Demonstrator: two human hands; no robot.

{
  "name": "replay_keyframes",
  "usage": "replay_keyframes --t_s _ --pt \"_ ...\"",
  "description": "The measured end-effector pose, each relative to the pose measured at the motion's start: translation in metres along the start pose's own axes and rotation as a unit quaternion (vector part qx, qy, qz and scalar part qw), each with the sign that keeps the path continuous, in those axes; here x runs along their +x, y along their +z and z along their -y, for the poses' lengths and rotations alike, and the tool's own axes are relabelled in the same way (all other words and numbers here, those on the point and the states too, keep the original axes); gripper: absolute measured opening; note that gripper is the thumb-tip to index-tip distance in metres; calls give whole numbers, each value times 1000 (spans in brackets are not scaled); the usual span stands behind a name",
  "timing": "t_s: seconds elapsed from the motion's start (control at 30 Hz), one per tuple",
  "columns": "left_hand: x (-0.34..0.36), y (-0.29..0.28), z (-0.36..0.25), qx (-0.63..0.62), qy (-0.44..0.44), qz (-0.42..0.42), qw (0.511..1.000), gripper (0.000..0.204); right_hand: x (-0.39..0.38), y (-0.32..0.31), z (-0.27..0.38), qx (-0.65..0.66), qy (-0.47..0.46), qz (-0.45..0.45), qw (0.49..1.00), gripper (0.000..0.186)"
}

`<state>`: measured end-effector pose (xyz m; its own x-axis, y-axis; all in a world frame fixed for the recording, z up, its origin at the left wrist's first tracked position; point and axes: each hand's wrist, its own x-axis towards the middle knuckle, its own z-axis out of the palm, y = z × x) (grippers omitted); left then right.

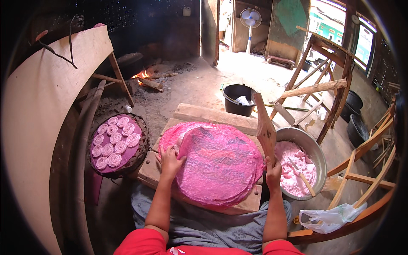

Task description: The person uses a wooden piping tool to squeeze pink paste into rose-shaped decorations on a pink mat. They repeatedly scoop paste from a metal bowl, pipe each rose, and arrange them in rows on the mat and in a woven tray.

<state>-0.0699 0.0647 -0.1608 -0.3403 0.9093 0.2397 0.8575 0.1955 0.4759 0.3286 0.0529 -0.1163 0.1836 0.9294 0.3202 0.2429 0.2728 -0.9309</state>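
Observation:
A stack of thin round pink sheets [221, 163] lies on a wooden board [157, 170] over my lap. My left hand [169, 160] presses flat on the stack's left edge, beside a lifted flap of the top sheet. My right hand [273, 170] grips the handle of a flat wooden paddle [264, 127] that stands upright at the stack's right edge. To the right sits a metal basin [316, 148] of pink dough with a wooden spatula [302, 176] resting in it.
A round woven tray [142, 148] at the left holds several pink spiral coils on a purple cloth. A black bucket [238, 100], a small fire [142, 75], a leaning plywood sheet [38, 110], wooden frames [331, 85] and a plastic bag [327, 216] surround me.

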Motion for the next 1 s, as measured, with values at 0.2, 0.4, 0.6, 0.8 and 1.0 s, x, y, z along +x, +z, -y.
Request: replay_keyframes --t_s 0.2,0.4,0.6,0.8,1.0 --pt "44 -9 21 0 -13 -32 999 69 2 -4 -2 14 -7 2 1000 38" --pt "29 8 37 43 50 -65 996 81 4 -3 -6 12 11 6 1000 37" --pt "-27 -6 13 48 53 -54 996 58 4 -2 -6 -1 15 1 1000 42" --pt "-44 -24 6 10 65 -38 997 57 -1 -5 -1 13 28 4 1000 42" --pt "-48 -55 20 -57 51 -47 996 63 -7 -6 3 37 17 13 999 39"
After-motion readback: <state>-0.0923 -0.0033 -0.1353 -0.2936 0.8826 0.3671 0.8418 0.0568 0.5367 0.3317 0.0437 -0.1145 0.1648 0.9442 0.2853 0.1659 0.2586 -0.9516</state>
